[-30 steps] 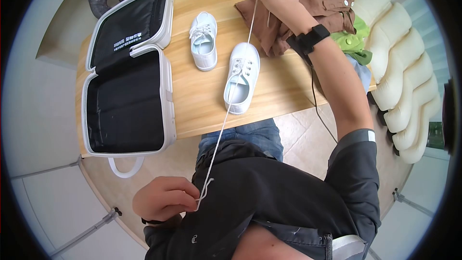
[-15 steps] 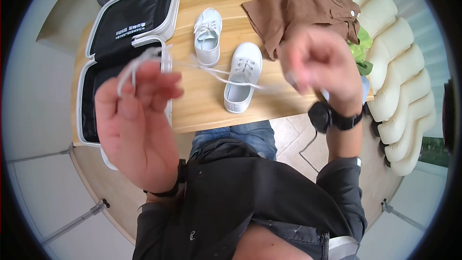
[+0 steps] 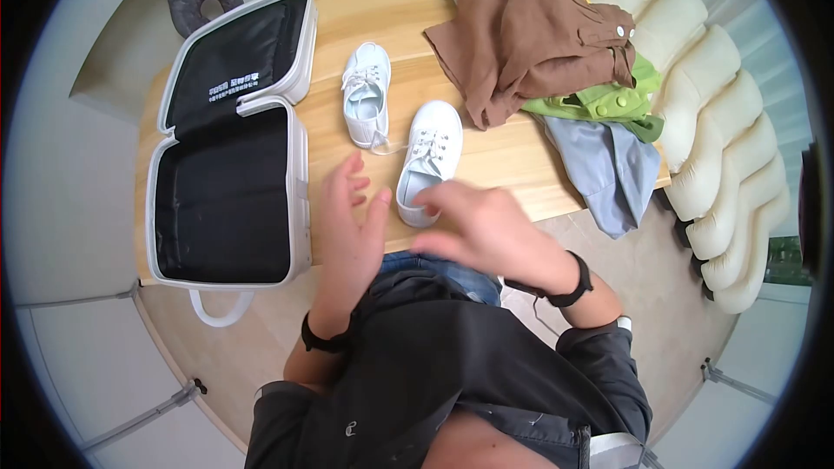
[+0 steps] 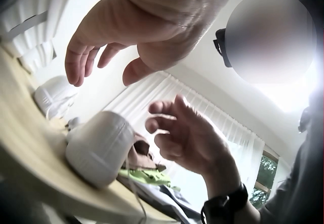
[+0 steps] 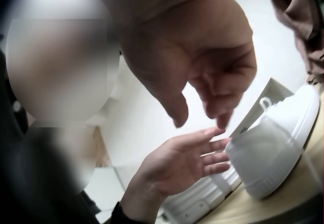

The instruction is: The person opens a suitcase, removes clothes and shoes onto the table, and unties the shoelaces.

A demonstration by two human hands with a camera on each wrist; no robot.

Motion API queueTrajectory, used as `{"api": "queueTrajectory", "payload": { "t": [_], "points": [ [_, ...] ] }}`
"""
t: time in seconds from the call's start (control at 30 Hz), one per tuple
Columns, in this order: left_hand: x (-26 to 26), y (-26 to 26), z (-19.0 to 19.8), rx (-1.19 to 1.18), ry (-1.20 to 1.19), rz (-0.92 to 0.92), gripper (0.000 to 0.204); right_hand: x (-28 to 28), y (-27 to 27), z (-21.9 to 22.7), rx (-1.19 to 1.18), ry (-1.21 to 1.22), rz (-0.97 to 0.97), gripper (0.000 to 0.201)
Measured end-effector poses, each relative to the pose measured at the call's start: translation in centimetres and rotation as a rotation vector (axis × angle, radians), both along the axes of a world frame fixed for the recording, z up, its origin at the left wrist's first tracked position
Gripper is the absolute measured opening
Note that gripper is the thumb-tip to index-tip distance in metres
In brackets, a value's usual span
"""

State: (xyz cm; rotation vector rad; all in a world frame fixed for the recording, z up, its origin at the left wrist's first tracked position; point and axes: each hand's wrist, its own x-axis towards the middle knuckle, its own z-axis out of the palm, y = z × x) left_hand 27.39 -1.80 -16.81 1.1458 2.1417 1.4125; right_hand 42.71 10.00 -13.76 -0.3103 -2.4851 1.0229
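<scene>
Two white lace-up canvas shoes stand on the wooden table in the head view, their heels toward the person. The nearer shoe [image 3: 432, 141] is right of the farther shoe [image 3: 367, 87], and a loose white lace [image 3: 388, 150] lies between them. My left hand [image 3: 352, 221] is raised left of the nearer shoe with its fingers spread and nothing in them. Over that shoe's heel, my right hand [image 3: 491, 230] hovers with loosely bent fingers and holds nothing. In the left wrist view the nearer shoe's heel [image 4: 98, 148] shows, a lace hanging beside it.
An open white suitcase [image 3: 300, 182] with black lining fills the table's left side. A brown garment [image 3: 539, 43] lies at the right on a green one [image 3: 608, 104] and a grey-blue one [image 3: 604, 174]. Past the right edge stands a cream padded seat [image 3: 725, 139].
The lace, earlier stretched between both hands, has been let go and lies by the shoes. Both hands have come together near the table's front edge.
</scene>
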Motion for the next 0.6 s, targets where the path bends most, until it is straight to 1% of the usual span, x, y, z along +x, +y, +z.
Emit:
{"api": "queueTrajectory", "payload": {
  "t": [0.03,0.1,0.17,0.2,0.23,0.3,0.33,0.37,0.43,0.47,0.53,0.57,0.6],
  "points": [
    [0.1,-0.3,-0.7,0.009,0.006,0.0,0.049,-0.6,-0.7,0.0,0.185,-0.185,0.014,0.033],
    [0.2,-1.0,-1.8,0.002,-0.015,-0.008,0.047,-1.9,-0.8,-0.7,0.352,-0.329,-0.015,0.029],
    [-0.5,-1.6,-2.8,0.027,-0.015,0.008,0.045,-2.6,0.5,-0.8,0.398,-0.237,-0.082,0.019],
    [-0.9,-1.9,-3.1,0.024,-0.009,0.014,0.043,-3.0,1.2,-1.2,0.37,-0.166,-0.087,0.016],
    [-1.1,-2.2,-3.3,0.019,-0.005,0.016,0.041,-3.6,2.0,-1.8,0.379,-0.166,-0.083,0.016],
    [-1.1,-2.4,-3.6,0.025,0.002,0.021,0.038,-4.7,3.8,-2.8,0.322,-0.205,-0.135,0.014],
    [-1.1,-2.5,-3.8,0.021,0.011,0.023,0.036,-5.1,4.7,-2.8,0.269,-0.162,-0.071,0.017],
    [-1.2,-2.5,-3.9,0.031,0.009,0.02,0.036,-5.5,4.9,-2.6,0.28,-0.164,-0.075,0.017],
    [-1.4,-2.6,-4.1,0.043,0.108,-0.004,0.034,-6.8,4.6,-1.3,0.165,-0.282,-0.176,0.026],
    [-1.5,-2.5,-4.3,0.054,0.104,-0.009,0.034,-7.5,4.6,-0.5,0.175,-0.285,-0.183,0.026],
    [-1.6,-2.3,-4.6,0.056,0.079,-0.002,0.034,-9.1,4.7,1.0,0.268,-0.479,-0.096,0.037],
    [-1.6,-2.2,-4.7,0.065,0.074,-0.01,0.034,-9.8,4.9,1.0,0.274,-0.484,-0.105,0.037],
    [-1.8,-2.2,-4.8,0.069,0.064,-0.012,0.033,-10.5,5.2,0.7,0.322,-0.531,-0.034,0.04]
  ]
}}
